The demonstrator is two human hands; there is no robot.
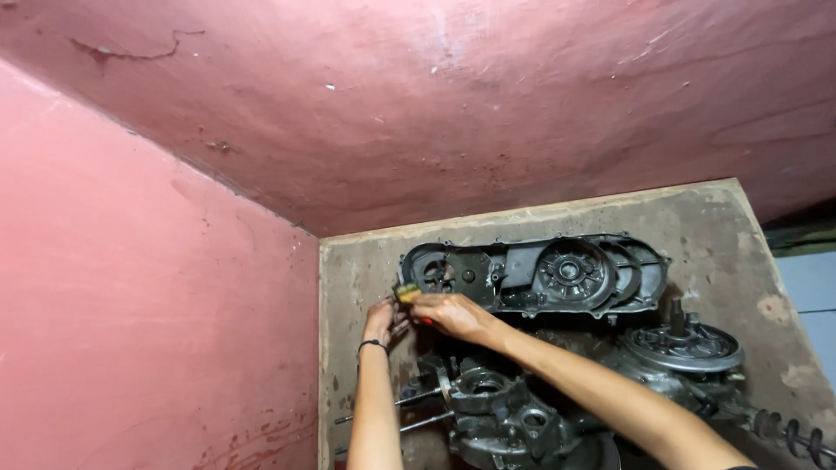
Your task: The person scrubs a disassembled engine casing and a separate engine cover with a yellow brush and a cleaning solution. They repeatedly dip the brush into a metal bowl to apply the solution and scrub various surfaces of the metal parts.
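Observation:
A dark grey engine crankcase cover [557, 274] lies flat on a worn brown wooden board [714, 218]. My right hand [453, 313] reaches across to the cover's left end and grips a small tool with a yellow-green handle [407, 292]. Close beside it, my left hand [380, 320], with a black band on its wrist, sits at the cover's left edge; its fingers are curled and partly hidden, so what they hold is unclear. Nearer to me, under my arms, lies a grey engine case half [492, 409] with studs sticking out.
A round clutch pulley assembly [684, 344] on a shaft sits at the right, with a coil spring [788, 428] at the lower right. Pink walls [157, 305] close in at the left and behind. The board's right edge drops off to a pale floor [814, 296].

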